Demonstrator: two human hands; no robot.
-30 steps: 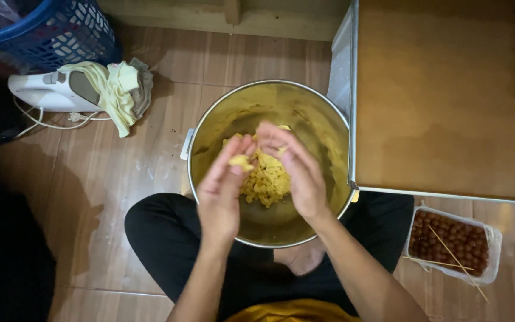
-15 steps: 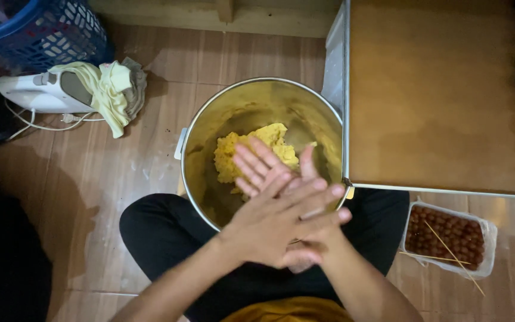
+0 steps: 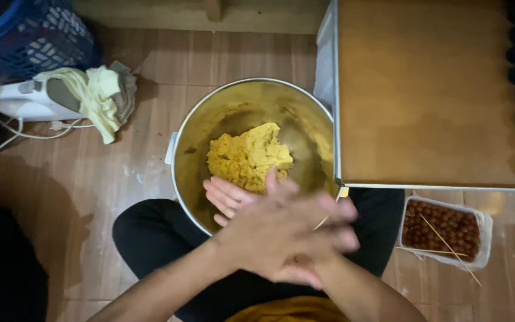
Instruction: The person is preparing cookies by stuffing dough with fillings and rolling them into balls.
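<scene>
The left hand (image 3: pixel 287 235) lies flat and open on top of the right hand (image 3: pixel 233 200), palms pressed together over the near rim of the bowl; whether anything sits between the palms cannot be told, as the upper hand hides it and is blurred. The fingers of the right hand stick out to the left from under the left one, straight and together. Just beyond them, inside the metal bowl (image 3: pixel 210 113), sits a lump of yellow dough (image 3: pixel 248 155), crumbly on top, resting near the middle of the bowl's bottom and apart from both hands. The bowl stands on the wooden floor (image 3: pixel 73 197) between the person's crossed legs in black trousers (image 3: pixel 150 232). To the right, a flat baking tray (image 3: pixel 430 89) touches the bowl's edge. Near the right knee lies a clear plastic tub of small brown balls (image 3: pixel 442 229) with thin sticks across it. Far left lie a white hand mixer (image 3: pixel 25 101), a pale yellow cloth (image 3: pixel 99 95) and a blue basket (image 3: pixel 25 36)
</scene>
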